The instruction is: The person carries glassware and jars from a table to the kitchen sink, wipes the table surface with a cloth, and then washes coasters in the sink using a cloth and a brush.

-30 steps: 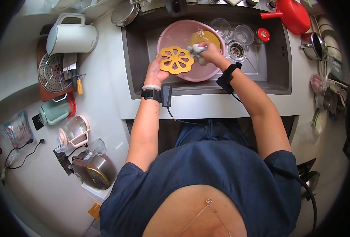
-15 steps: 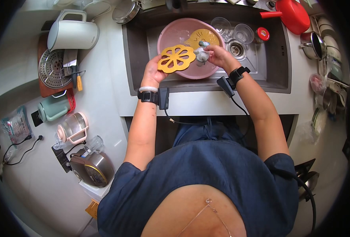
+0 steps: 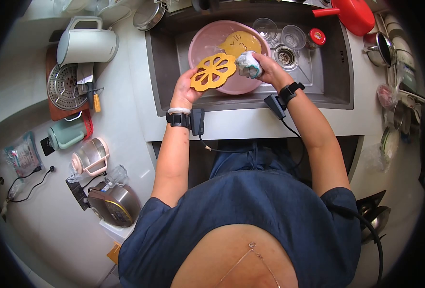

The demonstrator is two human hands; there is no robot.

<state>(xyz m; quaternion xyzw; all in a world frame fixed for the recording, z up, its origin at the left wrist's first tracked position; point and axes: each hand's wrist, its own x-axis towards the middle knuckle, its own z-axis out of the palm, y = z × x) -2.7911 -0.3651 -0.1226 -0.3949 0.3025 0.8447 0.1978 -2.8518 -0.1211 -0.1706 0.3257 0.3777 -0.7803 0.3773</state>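
Note:
My left hand (image 3: 186,88) grips the left edge of a yellow flower-shaped mat (image 3: 213,72) with petal cutouts, held tilted over the near left part of a pink basin (image 3: 200,37). To its right, my right hand (image 3: 268,68) is closed on a wet, bunched white-and-teal cloth (image 3: 248,65), close to the mat's right edge with a small gap between. A second yellow piece (image 3: 240,42) with dark markings lies in the basin, beyond both hands. The basin stands in the dark sink (image 3: 174,101).
Two clear cups (image 3: 293,37) and a red-lidded jar (image 3: 316,37) stand right of the basin near the drain (image 3: 285,57). A red pan (image 3: 354,17) is at the back right. On the left are a white kettle (image 3: 88,43), a knife and a steamer plate (image 3: 63,85).
The cloth in my right hand has come out of the basin's middle toward me and is now bunched up. The flower mat stays in my left hand and is tilted more.

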